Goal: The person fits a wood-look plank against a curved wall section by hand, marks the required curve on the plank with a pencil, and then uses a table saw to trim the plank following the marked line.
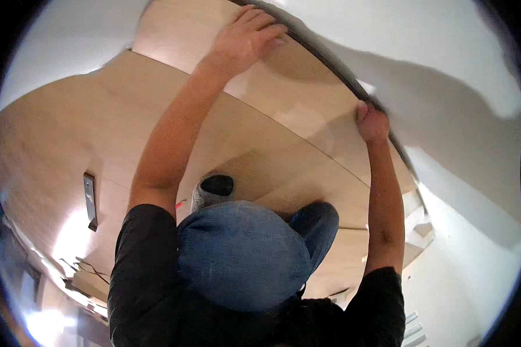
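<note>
A light wood floor plank (289,75) lies beside the white wall, with a dark strip or gap (324,58) along its far edge. My left hand (252,36) rests on the plank at that edge, palm down, fingers stretched and slightly apart. Farther right along the same edge is my right hand (373,122), its fingers curled and its thumb by the plank. What those fingers close on is hidden. A seam (278,120) separates this plank from the wood floor (58,139) nearer me.
To my left on the floor lies a flat grey metal bar (90,201) with bent ends. My shoe (208,191) and jeans-clad knee (243,254) are on the floor, a small red object (180,203) beside them. The white wall (428,92) bounds the far and right side.
</note>
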`<state>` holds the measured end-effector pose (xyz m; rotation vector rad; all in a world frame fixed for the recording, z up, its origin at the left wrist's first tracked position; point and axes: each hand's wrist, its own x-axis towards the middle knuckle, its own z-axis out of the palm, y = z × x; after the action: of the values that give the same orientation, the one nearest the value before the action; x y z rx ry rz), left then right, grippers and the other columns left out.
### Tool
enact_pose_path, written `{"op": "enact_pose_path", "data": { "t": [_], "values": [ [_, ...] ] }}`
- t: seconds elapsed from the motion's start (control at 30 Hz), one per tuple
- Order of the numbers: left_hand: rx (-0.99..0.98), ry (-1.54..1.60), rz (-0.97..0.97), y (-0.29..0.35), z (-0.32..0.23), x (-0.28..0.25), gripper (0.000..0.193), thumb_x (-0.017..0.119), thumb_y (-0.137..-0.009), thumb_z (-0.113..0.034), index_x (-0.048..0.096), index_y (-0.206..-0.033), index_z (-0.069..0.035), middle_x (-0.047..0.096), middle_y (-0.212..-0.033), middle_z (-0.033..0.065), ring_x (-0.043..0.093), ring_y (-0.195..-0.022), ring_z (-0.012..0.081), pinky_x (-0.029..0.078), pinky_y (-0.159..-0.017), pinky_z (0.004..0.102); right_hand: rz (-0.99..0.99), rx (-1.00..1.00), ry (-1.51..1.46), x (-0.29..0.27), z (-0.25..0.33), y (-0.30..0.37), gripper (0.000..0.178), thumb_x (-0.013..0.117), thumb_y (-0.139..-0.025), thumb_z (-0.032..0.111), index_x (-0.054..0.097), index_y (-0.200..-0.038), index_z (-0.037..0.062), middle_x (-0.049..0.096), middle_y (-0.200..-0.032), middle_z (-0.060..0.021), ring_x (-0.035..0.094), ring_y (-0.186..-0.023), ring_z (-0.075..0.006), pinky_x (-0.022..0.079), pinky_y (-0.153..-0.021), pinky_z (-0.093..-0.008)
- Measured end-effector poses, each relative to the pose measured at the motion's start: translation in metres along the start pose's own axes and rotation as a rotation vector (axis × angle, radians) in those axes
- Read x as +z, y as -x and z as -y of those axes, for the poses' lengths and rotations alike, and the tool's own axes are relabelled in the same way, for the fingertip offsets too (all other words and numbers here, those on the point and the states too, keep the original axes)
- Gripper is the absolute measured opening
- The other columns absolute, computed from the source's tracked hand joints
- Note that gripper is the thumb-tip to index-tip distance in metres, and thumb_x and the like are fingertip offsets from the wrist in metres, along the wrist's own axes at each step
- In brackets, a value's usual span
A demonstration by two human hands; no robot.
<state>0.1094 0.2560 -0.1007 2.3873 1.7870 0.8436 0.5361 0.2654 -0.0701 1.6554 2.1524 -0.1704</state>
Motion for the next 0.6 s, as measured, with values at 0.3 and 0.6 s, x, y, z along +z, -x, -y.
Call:
{"op": "enact_pose_path", "data": {
  "t": [0.3,0.6],
  "values": [
    [0.146,-0.045,0.04,-0.002,0.025,0.02,0.034,0.064,-0.1,-0.028,0.066,-0.133,-0.021,0.065,-0.13,0.0045,0.056,-0.127,0.0269,0.036,-0.118,0.0481,0.048,0.064,-0.12,-0.026,0.036,0.0,0.062,0.034,-0.107,0.053,0.07,-0.119,0.0044,0.074,-0.112,-0.0228,0.07,-0.106,-0.0421,0.056,-0.095,-0.0528],
    [0.202,-0.204,0.067,0.02,0.057,0.046,0.036,0.053,-0.108,-0.029,0.062,-0.141,-0.02,0.062,-0.139,0.0071,0.053,-0.133,0.0275,0.028,-0.121,0.0477,0.046,0.066,-0.265,-0.017,0.035,0.015,0.061,0.034,-0.106,0.059,0.071,-0.121,0.012,0.072,-0.121,-0.0177,0.069,-0.112,-0.0392,0.054,-0.098,-0.0526]
  ]
}}
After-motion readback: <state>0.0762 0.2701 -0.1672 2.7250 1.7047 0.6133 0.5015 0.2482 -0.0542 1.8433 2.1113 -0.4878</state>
